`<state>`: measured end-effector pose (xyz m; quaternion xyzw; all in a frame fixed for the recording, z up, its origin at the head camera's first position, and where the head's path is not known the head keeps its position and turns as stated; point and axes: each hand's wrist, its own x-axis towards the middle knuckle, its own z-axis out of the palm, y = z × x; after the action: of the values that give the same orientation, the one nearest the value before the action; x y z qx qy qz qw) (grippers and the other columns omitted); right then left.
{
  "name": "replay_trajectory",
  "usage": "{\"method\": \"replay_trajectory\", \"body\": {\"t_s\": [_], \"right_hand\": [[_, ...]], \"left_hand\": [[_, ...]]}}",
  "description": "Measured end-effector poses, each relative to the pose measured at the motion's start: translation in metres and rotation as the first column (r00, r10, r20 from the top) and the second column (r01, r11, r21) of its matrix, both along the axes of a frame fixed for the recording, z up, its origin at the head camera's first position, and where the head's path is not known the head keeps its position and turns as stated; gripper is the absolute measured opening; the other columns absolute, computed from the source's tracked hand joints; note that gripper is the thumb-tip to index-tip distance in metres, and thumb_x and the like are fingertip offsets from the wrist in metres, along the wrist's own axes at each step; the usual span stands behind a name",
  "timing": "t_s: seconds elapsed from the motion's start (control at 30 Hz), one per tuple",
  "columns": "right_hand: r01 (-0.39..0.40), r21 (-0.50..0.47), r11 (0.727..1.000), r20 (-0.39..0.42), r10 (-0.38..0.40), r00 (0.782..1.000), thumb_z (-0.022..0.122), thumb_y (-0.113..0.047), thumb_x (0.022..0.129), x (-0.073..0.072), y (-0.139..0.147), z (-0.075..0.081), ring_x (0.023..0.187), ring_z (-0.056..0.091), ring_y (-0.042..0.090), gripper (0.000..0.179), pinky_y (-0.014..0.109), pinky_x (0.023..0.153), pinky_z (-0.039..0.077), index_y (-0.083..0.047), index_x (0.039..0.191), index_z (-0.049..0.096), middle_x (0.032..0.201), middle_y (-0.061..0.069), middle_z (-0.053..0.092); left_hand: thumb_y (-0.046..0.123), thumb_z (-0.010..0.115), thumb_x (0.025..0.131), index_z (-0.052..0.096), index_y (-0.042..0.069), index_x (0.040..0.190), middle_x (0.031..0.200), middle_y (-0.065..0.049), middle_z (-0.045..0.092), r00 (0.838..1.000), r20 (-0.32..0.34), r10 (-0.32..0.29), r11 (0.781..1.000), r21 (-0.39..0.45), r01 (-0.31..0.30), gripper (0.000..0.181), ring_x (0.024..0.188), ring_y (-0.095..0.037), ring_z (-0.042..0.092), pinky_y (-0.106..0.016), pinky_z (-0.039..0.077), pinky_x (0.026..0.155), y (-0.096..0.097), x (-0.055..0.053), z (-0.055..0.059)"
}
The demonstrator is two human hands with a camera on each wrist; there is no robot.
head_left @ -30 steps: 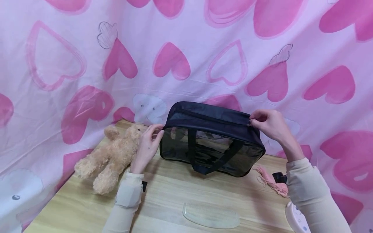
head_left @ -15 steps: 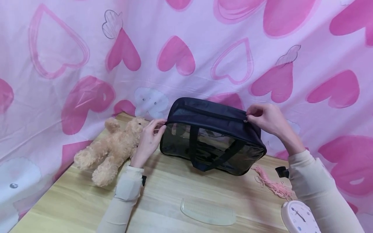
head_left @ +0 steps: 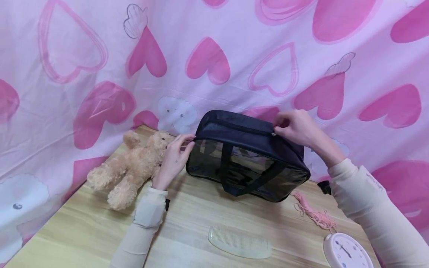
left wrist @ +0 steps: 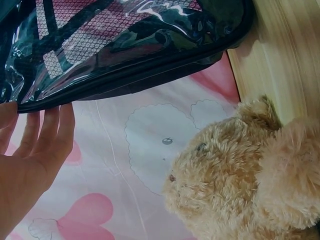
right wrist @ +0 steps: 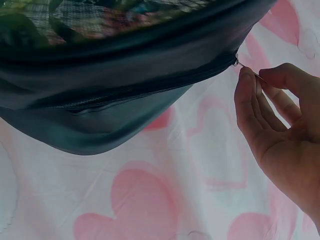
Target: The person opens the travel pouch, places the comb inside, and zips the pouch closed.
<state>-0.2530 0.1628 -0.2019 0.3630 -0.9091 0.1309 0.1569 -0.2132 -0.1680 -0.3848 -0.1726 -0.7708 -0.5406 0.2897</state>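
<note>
Black bag (head_left: 248,158): right fingers (right wrist: 246,95) pinch zipper pull (head_left: 273,134), left fingers (left wrist: 65,127) pinch edge (left wrist: 91,90); teddy (head_left: 135,163), comb (head_left: 239,243) near.

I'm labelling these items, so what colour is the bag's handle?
Black; the bag handle shows best in the head view.

The head view's bottom edge cuts off the clock (head_left: 330,248), its dial (head_left: 353,253) too small to read. The left hand (head_left: 175,158) hides part of the teddy bear (head_left: 135,163); the right hand (head_left: 297,128) covers part of the zipper pull (head_left: 273,134). Both wrist views crop the black bag (head_left: 249,152).
</note>
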Motion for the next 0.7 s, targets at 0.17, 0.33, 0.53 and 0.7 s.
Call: {"method": "replay_trajectory", "body": {"t_s": [0.17, 0.33, 0.53, 0.7], "right_hand": [[-0.038, 0.063, 0.997, 0.019, 0.037, 0.999, 0.064, -0.002, 0.080, -0.005, -0.014, 0.005, 0.065, 0.058, 0.012, 0.008, 0.032, 0.062, 0.048, -0.009, 0.076, 0.067, 0.068, -0.003, 0.063], [-0.098, 0.094, 0.991, 0.011, 0.097, 0.995, 0.065, 0.002, 0.079, -0.008, -0.027, 0.008, 0.063, 0.057, 0.011, 0.011, 0.032, 0.061, 0.048, -0.009, 0.075, 0.067, 0.067, -0.003, 0.063], [-0.109, 0.124, 0.986, 0.052, 0.103, 0.993, 0.067, 0.003, 0.077, -0.010, -0.050, 0.014, 0.063, 0.056, 0.011, 0.011, 0.031, 0.061, 0.048, -0.007, 0.075, 0.066, 0.066, -0.003, 0.062], [-0.120, 0.162, 0.979, 0.102, 0.105, 0.989, 0.064, 0.004, 0.076, -0.015, -0.075, 0.016, 0.063, 0.055, 0.014, 0.012, 0.034, 0.064, 0.047, -0.007, 0.073, 0.064, 0.065, 0.000, 0.061]], "left_hand": [[0.014, 0.056, 0.097, 0.064, 0.006, 0.115, 0.109, -0.005, 0.063, 1.000, -0.007, 0.005, 1.000, -0.004, -0.005, 0.021, 0.094, -0.019, 0.062, -0.035, 0.052, 0.080, -0.001, -0.002, -0.001], [0.012, 0.057, 0.096, 0.063, 0.004, 0.114, 0.110, -0.007, 0.063, 1.000, -0.014, 0.000, 1.000, -0.007, 0.000, 0.021, 0.094, -0.020, 0.062, -0.036, 0.053, 0.080, -0.001, -0.003, 0.000], [0.014, 0.056, 0.097, 0.063, 0.005, 0.114, 0.109, -0.007, 0.063, 1.000, -0.012, -0.018, 1.000, -0.009, 0.018, 0.021, 0.094, -0.019, 0.062, -0.033, 0.052, 0.080, 0.000, -0.004, 0.001], [0.014, 0.056, 0.097, 0.064, 0.006, 0.114, 0.109, -0.006, 0.063, 1.000, -0.014, -0.011, 1.000, -0.002, 0.011, 0.020, 0.094, -0.018, 0.062, -0.033, 0.052, 0.079, -0.001, -0.003, -0.001]]}}
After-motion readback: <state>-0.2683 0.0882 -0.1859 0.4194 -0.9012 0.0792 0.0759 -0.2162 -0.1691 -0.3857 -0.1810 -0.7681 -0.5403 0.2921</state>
